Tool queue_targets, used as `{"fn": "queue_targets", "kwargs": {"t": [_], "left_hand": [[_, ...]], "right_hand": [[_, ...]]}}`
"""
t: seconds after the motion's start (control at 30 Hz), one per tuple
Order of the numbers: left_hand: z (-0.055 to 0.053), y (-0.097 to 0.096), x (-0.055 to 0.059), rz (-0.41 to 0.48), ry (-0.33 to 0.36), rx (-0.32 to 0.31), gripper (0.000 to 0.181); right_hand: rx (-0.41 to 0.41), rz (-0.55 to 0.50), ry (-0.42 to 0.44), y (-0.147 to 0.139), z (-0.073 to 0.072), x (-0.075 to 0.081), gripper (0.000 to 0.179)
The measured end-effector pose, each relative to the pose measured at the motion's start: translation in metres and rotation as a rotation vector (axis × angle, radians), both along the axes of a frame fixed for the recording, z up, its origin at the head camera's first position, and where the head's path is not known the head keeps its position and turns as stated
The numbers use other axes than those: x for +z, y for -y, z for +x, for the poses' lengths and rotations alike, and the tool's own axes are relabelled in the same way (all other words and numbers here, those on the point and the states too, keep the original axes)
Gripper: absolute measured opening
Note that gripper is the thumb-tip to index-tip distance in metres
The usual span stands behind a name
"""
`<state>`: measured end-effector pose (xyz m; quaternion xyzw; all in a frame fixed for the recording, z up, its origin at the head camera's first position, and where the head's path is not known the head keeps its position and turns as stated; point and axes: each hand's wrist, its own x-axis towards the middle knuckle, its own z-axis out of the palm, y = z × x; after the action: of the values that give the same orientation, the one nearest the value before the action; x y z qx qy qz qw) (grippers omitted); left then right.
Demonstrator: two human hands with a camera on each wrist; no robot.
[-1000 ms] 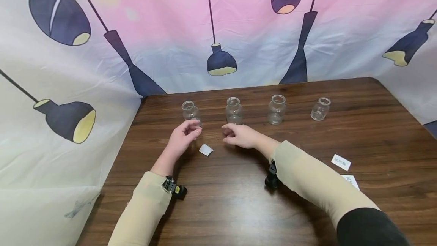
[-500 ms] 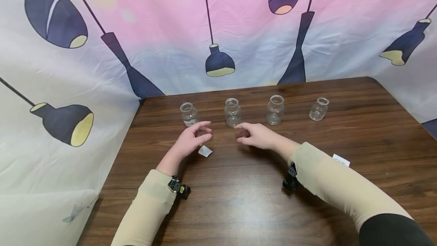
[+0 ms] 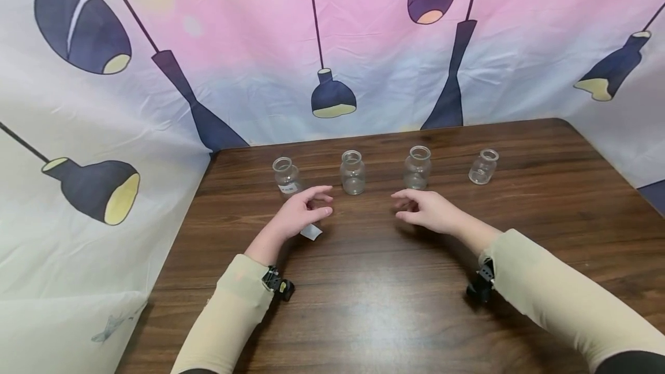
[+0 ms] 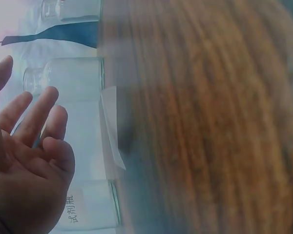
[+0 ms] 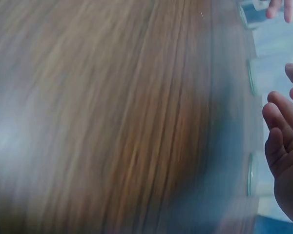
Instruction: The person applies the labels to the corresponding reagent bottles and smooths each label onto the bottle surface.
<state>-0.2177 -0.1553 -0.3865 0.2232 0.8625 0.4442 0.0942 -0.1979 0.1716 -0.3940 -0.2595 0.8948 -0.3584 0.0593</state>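
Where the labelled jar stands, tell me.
In the head view, the labelled jar stands toward the table's far left corner, just beyond the left grip, with another jar to its right.

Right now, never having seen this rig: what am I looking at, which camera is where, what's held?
No robot here: a person's bare left hand and right hand in beige sleeves. The wide picture comes from a head-worn camera looking forward and down; the other two come from small black cameras on the wrists, so the scene looks sideways there. On the brown wood-grain table stand four clear glass jars in a row; the leftmost bears a white label. A small white paper slip lies by the left hand. Neither hand holds anything.
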Motion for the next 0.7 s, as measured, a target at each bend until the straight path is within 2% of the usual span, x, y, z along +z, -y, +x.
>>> {"fn": "queue_targets", "kwargs": {"t": [0.3,0.7], "left_hand": [[0.003,-0.004,0.001,-0.063,-0.026,-0.041,0.052],[0.006,-0.006,0.003,-0.115,-0.036,-0.074,0.053]], "right_hand": [[-0.082,0.036,0.008,-0.037,0.010,0.000,0.040],[-0.069,0.139,0.056,-0.077,0.033,0.005,0.041]]}}
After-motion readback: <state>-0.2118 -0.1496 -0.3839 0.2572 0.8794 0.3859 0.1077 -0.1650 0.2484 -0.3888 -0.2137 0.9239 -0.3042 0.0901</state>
